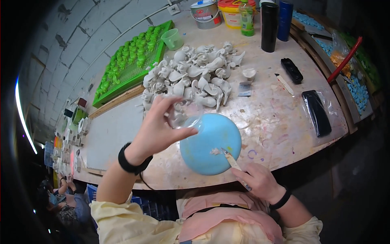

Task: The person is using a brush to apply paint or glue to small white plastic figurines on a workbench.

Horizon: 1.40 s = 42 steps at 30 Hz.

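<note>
My left hand (156, 126) grips a clear, rounded plastic piece (192, 115) between thumb and fingers, over the far left edge of a round blue disc (199, 152). Its exact kind is hard to make out. Low at the disc's right side, my right hand (260, 183) is closed round the pale handle of a small craft knife (232, 161). The blade tip touches or hovers just over the disc, beside a small whitish smear (215, 151). Behind the left hand lies a big heap of unpainted off-white figurines (195, 75).
A green rack (134, 61) of green pieces and a translucent green cup (172, 39) stand at the back left. Buckets (205, 15), a green bottle (246, 18) and dark cylinders (269, 27) line the back. A black phone-like slab (316, 113) lies right. Another person sits far lower left.
</note>
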{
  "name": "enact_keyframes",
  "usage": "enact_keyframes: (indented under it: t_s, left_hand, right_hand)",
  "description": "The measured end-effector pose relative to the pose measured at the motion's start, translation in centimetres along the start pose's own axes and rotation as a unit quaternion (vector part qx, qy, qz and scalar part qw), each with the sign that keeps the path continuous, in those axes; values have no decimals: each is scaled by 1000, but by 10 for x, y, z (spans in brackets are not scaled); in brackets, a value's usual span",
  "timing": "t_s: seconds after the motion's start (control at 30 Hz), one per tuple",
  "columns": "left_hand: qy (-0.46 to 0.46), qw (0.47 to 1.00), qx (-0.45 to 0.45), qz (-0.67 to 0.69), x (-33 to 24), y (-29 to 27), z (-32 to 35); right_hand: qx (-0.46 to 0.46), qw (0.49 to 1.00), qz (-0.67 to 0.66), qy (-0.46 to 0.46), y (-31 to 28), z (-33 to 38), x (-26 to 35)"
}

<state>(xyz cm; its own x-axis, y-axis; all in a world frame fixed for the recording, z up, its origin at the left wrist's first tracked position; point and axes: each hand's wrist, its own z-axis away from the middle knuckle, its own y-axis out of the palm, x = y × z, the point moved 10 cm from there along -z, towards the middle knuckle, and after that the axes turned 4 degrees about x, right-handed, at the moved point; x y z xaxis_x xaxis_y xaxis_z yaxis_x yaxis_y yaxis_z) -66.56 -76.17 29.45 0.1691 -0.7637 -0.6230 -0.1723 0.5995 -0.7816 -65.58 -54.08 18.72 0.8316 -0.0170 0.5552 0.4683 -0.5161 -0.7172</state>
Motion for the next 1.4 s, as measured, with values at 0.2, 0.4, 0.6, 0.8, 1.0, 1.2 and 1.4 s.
enact_keyframes:
  t_s: [0.2,0.4,0.6,0.8,1.0,1.2,1.4]
  left_hand:
    - [-28,997,-69,32,68,-6,78]
    - [-28,996,-84,-2,72,16,100]
    - [-16,995,-98,26,76,27,98]
    - [-44,968,-115,218,98,46,105]
    - [-48,939,-155,302,99,39,125]
    - [-76,931,-166,315,106,36,147]
    - [-89,921,-174,336,110,38,156]
  right_hand:
    - [20,1000,-1,-15,-15,-7,10]
    - [-12,998,-9,55,-35,-16,6]
    - [-12,998,10,54,-27,-20,6]
    - [-75,993,-28,81,-29,-20,11]
    - [-92,989,-61,94,-11,-20,9]
    - [-103,988,-50,102,-6,-18,7]
    - [-121,985,-58,108,2,-14,3]
